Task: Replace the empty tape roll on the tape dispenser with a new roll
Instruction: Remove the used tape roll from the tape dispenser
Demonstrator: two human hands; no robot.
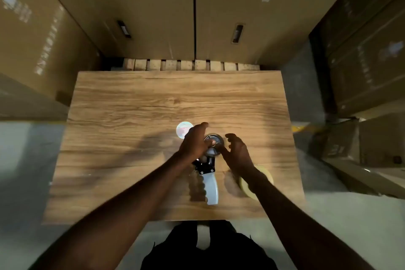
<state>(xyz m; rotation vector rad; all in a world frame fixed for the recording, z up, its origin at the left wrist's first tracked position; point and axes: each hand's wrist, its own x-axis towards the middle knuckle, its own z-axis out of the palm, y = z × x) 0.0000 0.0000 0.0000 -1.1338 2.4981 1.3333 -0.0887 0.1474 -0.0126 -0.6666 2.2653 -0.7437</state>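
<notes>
My left hand [195, 142] rests on the wheel end of the tape dispenser [208, 166], fingers curled over it in a loose grip; whether they clamp it I cannot tell. My right hand [237, 152] sits just beside the wheel, its grip open, fingers bent, holding nothing. The dispenser lies flat on the wooden surface [131, 116], pale handle toward me. The new tape roll [245, 186] lies under my right wrist. A small pale disc [183, 129] lies beyond my left hand.
</notes>
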